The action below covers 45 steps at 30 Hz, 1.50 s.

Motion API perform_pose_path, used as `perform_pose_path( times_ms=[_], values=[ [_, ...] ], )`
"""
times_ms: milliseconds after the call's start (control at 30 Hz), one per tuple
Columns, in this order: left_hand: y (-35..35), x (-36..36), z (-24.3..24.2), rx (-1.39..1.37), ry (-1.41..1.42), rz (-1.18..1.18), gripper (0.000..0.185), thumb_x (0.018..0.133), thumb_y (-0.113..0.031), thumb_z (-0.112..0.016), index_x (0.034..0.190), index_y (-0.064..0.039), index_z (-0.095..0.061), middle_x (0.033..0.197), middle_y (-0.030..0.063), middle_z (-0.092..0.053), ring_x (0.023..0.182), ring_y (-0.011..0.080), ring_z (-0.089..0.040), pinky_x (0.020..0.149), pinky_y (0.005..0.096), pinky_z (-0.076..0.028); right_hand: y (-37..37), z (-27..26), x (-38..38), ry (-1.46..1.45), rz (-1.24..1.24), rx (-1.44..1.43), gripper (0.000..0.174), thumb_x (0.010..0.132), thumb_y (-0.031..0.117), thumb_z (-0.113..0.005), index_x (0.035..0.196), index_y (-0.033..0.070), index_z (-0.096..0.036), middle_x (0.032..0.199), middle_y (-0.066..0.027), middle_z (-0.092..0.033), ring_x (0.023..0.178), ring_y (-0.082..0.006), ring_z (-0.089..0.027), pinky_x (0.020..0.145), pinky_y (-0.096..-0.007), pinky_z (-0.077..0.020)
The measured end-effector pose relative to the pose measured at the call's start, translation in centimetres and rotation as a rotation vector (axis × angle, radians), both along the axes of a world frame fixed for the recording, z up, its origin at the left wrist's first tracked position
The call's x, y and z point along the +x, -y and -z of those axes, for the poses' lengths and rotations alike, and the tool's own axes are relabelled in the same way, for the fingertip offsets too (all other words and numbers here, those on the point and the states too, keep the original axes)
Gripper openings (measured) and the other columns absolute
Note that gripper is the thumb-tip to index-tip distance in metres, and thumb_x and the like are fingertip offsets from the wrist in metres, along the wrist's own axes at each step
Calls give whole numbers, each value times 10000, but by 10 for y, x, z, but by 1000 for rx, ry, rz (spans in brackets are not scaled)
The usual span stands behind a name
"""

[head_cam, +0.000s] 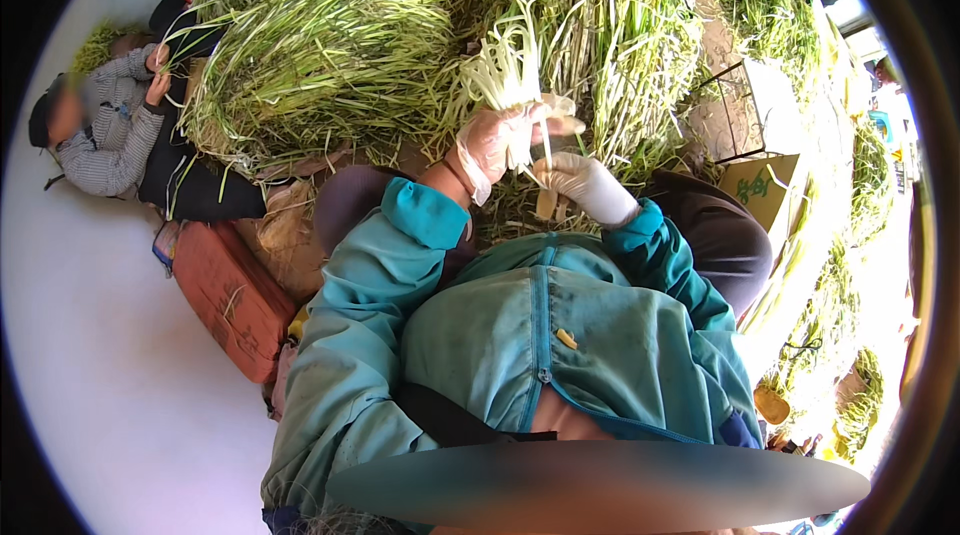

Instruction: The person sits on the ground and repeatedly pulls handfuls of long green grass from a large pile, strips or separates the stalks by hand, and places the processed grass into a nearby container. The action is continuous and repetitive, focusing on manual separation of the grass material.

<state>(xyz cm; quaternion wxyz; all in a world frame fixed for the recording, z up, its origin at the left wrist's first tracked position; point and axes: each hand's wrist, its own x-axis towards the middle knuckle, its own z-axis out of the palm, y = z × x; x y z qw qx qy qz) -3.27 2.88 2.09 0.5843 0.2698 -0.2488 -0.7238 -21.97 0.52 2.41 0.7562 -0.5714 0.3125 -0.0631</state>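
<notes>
My left hand (487,148), in a thin clear glove, grips a bunch of pale stalks (506,73) whose white ends fan out above the fist. Beside it, my right hand (589,186) wears a whitish glove and pinches one pale stalk (546,146) hanging below the bunch. Something tan, perhaps tape or a glove fingertip, shows at the right fingers. Both hands are above my lap, between my bent knees. Just beyond them lies a big heap of long green leafy stalks (330,62), which look like chives.
A person (112,129) sits at the left, handling green stalks; others are at the top edge. A red-brown case (229,302) stands at my left. To my right are a cardboard box (761,190), a thin black metal frame (724,114) and more stalks (817,317) in bright light.
</notes>
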Motion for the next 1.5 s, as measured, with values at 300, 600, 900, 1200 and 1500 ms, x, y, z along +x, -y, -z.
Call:
perform_pose_path(
  times_ms=[300,600,900,1200,1500],
  values=[
    [-4,90,-74,-265,-194,-405,342,958,-392,-479,1158,-124,-555,513,-74,-428,413,40,-439,405,209,-418,23,47,-92,-750,-87,-944,421,805,334,-647,1152,96,-634,1088,-139,-651,999,-283,-625,865,-357,-485],
    [0,106,-63,-355,-577,-268,455,955,-440,-452,1178,-68,-588,556,20,-601,341,54,-458,325,197,-414,70,64,-53,-830,254,-1050,410,836,479,-578,852,84,-685,805,-131,-662,745,-306,-645,646,-388,-500],
    [-10,100,-55,-264,-469,-269,320,989,-196,-429,1287,-114,-510,497,-61,-382,404,52,-388,653,309,-468,106,91,-28,-1109,84,-804,533,817,542,-588,983,46,-689,884,-166,-687,812,-297,-669,712,-396,-529],
    [-5,94,-49,-187,-369,-289,371,939,-238,-531,1286,-111,-495,522,-68,-370,411,62,-342,646,323,-456,184,10,-41,-488,575,-919,434,845,433,-646,976,22,-693,592,-31,-625,519,-81,-580,514,-235,-461],
    [-6,86,-53,-121,-217,-364,441,903,-283,-592,1287,-82,-512,541,-75,-310,438,65,-305,642,308,-427,144,54,-42,-405,407,-541,523,881,300,-602,1239,-74,-526,1074,-155,-656,607,-163,-648,582,-243,-500]
  ],
)
